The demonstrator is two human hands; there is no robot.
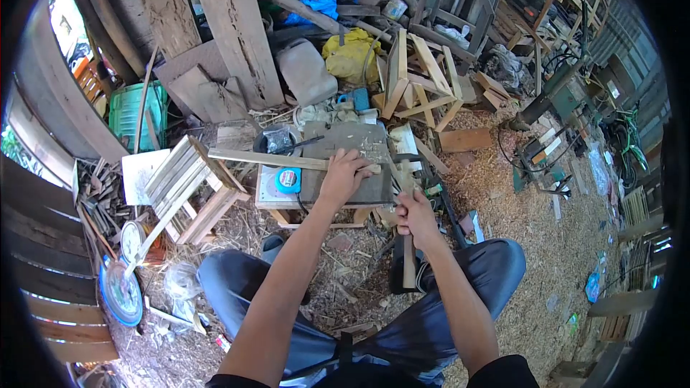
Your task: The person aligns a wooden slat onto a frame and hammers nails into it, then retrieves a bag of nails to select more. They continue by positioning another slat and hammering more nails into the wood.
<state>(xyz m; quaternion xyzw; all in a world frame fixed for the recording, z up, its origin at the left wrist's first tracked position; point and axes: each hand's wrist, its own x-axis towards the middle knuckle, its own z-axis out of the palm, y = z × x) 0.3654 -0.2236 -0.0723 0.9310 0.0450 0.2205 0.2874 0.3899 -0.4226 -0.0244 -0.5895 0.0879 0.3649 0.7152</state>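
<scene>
My left hand (343, 176) presses down on a long pale wooden strip (269, 159), its fingers curled over the strip near the right end. The strip lies across a low bench with a dark worn top (327, 188) and sticks out past it to the left. My right hand (417, 217), beside the bench's right edge, is closed around a pale wooden handle (409, 266) held roughly upright in view. Whether the handle has a tool head cannot be made out. A blue tape measure (288, 180) sits on the bench left of my left hand.
A slatted wooden stool (188, 190) stands at the left, near the strip's far end. Another wooden frame (424, 79) lies behind the bench at the right. A clear plastic bag (277, 141) is on the bench's back left. Wood shavings (517, 273) cover the floor; planks lean at the back.
</scene>
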